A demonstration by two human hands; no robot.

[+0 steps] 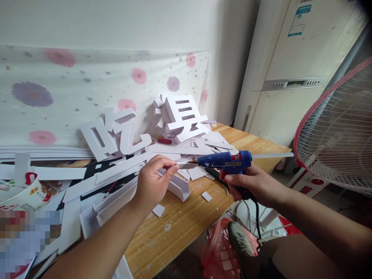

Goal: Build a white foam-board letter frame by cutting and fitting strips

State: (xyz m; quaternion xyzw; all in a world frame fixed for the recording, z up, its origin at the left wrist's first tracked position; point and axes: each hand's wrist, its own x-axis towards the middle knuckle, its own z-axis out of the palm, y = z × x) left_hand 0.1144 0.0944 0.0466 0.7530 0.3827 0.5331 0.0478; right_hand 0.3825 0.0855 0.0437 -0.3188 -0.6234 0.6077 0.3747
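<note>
A blue hot glue gun (223,162) is gripped in my right hand (247,182), its nozzle pointing left and a long glue stick (273,155) jutting from its back. My left hand (157,174) pinches a small strip of white board (187,166) between thumb and forefinger. The strip's far end is right at the nozzle; whether they touch I cannot tell. Below my left hand, a folded white board piece (180,188) rests on the wooden table (174,228). A longer white channel-shaped piece (113,201) is partly hidden behind my left forearm.
White three-dimensional characters (186,116) lean near the wall among board offcuts. A paper bucket (26,193) stands at left. Right of the table are a pink-rimmed fan (334,128) and a tall white appliance (290,77). A red plastic basket (217,252) sits below the table edge.
</note>
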